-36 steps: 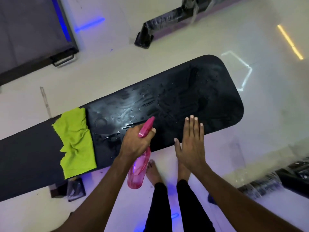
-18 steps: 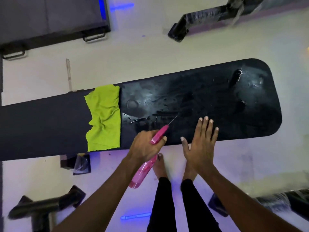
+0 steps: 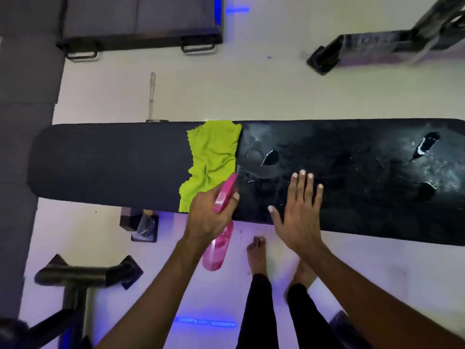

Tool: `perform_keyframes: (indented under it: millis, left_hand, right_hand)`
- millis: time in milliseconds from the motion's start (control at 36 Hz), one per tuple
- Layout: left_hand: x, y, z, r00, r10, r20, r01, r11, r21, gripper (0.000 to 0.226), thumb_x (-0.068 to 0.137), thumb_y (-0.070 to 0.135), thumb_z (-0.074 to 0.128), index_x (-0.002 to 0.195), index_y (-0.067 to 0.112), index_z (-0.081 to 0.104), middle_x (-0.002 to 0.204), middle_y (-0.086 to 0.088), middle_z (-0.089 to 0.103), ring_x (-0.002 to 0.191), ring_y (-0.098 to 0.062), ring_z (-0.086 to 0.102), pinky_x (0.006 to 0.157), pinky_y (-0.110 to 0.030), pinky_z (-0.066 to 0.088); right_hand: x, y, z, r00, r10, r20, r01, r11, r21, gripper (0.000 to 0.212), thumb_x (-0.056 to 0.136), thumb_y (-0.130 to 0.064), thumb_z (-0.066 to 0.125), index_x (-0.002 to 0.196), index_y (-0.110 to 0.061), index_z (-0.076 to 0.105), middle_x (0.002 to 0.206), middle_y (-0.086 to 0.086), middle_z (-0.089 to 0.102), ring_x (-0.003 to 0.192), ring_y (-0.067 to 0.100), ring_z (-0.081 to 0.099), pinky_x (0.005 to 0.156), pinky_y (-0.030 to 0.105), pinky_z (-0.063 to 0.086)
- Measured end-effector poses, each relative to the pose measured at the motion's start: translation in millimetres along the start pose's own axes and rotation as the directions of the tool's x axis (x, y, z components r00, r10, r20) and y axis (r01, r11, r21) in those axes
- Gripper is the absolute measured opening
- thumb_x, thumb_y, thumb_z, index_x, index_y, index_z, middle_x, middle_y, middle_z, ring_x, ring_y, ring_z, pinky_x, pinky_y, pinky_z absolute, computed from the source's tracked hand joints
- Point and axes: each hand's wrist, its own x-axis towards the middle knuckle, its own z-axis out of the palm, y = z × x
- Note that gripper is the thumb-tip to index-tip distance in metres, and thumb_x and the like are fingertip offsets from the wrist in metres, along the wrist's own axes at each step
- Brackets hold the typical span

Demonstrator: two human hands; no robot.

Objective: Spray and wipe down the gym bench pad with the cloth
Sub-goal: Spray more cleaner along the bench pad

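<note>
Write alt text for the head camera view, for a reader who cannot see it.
A person's left hand grips a pink spray bottle at the near edge of a long black bench pad, while the right hand lies flat, fingers straight, on its wet half. A green cloth lies crumpled across the pad's middle.

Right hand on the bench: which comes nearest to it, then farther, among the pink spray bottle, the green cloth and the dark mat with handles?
From the right hand:
1. Pink spray bottle, just left, gripped by the left hand.
2. Green cloth, farther left on the bench pad.
3. Dark mat, far across the floor, top left.
</note>
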Motion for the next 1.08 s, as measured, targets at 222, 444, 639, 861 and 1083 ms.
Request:
perform_keyframes:
  millis: [222, 444, 639, 861, 1083]
  left_hand:
    - [13.1, 10.5, -94.0, 0.938, 0.024, -0.347, -0.094, 0.978, -0.188, 0.029, 0.098, 0.03, 0.061, 0.117, 0.011, 0.073, 0.085, -0.013, 0.075, 0.077, -0.035, 0.076, 0.075, -0.055, 0.061]
    - [52.9, -4.2, -143.5, 0.822, 0.006, -0.569, -0.145, 0.969, -0.199, 0.032, 0.101, 0.024, 0.062, 0.129, 0.009, 0.069, 0.098, -0.013, 0.077, 0.09, -0.03, 0.077, 0.086, -0.053, 0.06]
    - [62.6, -20.7, -153.4, 0.805, -0.011, -0.593, -0.15, 0.964, -0.222, 0.043, 0.098, 0.028, 0.07, 0.134, 0.006, 0.065, 0.091, -0.007, 0.073, 0.079, -0.004, 0.07, 0.084, -0.021, 0.054]
    - [44.2, -40.6, -147.8, 0.87, -0.074, -0.488, -0.071, 0.96, -0.271, 0.087, 0.082, 0.053, 0.081, 0.153, 0.027, 0.039, 0.118, 0.036, 0.063, 0.107, 0.003, 0.066, 0.095, -0.019, 0.053]
    - [-14.9, -66.0, -69.6, 0.684, -0.225, -0.694, 0.062, 0.966, -0.252, 0.064, 0.084, 0.036, 0.084, 0.134, 0.015, 0.05, 0.116, -0.001, 0.054, 0.107, -0.018, 0.056, 0.092, -0.034, 0.051]
  right_hand:
    - [7.6, -39.8, -14.9, 0.981, -0.194, -0.003, 0.194, 0.98, -0.035, 0.092, 0.1, -0.059, 0.03, 0.164, 0.003, 0.008, 0.173, 0.026, 0.007, 0.162, 0.041, 0.008, 0.129, 0.063, 0.016]
    - [38.6, -98.5, -12.1, 0.937, -0.345, 0.045, 0.348, 0.933, -0.091, 0.093, 0.098, -0.057, 0.039, 0.165, 0.0, 0.011, 0.173, 0.025, 0.013, 0.161, 0.043, 0.014, 0.127, 0.064, 0.017]
    - [38.3, -99.4, -9.1, 0.936, -0.347, 0.052, 0.351, 0.927, -0.132, 0.083, 0.102, -0.053, 0.025, 0.165, -0.001, 0.013, 0.173, 0.024, 0.014, 0.162, 0.041, 0.014, 0.129, 0.063, 0.014]
    - [70.9, -96.0, -35.5, 0.872, -0.489, -0.012, 0.477, 0.855, -0.202, 0.064, 0.08, 0.005, 0.071, 0.143, 0.002, 0.058, 0.154, 0.028, 0.051, 0.146, 0.045, 0.047, 0.116, 0.059, 0.043]
    - [106.3, -109.1, -50.1, 0.811, -0.574, -0.111, 0.551, 0.814, -0.183, 0.008, 0.083, 0.0, 0.079, 0.09, -0.001, 0.075, 0.123, 0.025, 0.073, 0.121, 0.046, 0.067, 0.093, 0.049, 0.054]
